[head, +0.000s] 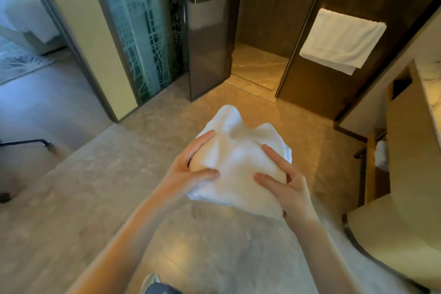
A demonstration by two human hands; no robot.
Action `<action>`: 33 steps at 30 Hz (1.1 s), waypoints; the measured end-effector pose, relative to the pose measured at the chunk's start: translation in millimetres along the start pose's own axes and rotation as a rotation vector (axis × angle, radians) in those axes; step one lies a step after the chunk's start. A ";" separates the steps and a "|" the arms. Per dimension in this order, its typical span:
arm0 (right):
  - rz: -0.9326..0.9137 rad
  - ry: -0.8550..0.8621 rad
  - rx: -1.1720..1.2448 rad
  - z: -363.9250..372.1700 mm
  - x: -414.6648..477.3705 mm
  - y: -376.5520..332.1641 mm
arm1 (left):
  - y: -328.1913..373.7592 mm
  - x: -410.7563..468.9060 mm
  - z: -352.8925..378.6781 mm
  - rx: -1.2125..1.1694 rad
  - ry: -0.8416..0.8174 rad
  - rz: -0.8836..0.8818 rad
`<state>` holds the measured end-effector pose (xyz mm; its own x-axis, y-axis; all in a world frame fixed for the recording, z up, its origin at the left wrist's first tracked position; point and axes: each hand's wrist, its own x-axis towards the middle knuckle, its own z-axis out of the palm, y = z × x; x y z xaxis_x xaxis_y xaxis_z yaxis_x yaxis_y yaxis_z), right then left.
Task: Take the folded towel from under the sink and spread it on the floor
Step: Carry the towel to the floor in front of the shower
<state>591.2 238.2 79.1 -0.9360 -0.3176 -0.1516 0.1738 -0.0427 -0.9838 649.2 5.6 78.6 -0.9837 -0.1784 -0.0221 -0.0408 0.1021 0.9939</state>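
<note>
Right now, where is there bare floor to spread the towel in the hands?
The tile floor is bare beneath the towel gripped by the left hand and right hand, up to the dark glass door ahead. Tighter at right by the vanity and curved fixture; a black metal leg borders far left.

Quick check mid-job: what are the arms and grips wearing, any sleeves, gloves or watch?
The left forearm and right forearm are bare down to the frame edge: no sleeves, watch or bracelet. The left grip and right grip wear no gloves. A dark spot on the left grip might be a ring; too blurred to tell.
</note>
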 end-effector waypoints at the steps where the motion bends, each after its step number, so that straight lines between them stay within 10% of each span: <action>1: 0.000 -0.022 -0.002 14.2 2.6 1.6 | -3.6 -3.7 -14.6 0.009 0.019 0.001; 18: 0.020 -0.094 0.006 311.9 67.7 30.0 | -34.9 -9.8 -314.3 0.109 0.073 -0.076; 33: 0.017 0.095 -0.002 271.9 199.8 11.8 | -49.9 170.3 -294.9 0.117 -0.079 -0.029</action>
<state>489.5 -83.3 63.1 -0.9576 -0.2275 -0.1769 0.1898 -0.0360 -0.9812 535.4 -318.5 57.0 -0.9923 -0.1058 -0.0637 -0.0851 0.2122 0.9735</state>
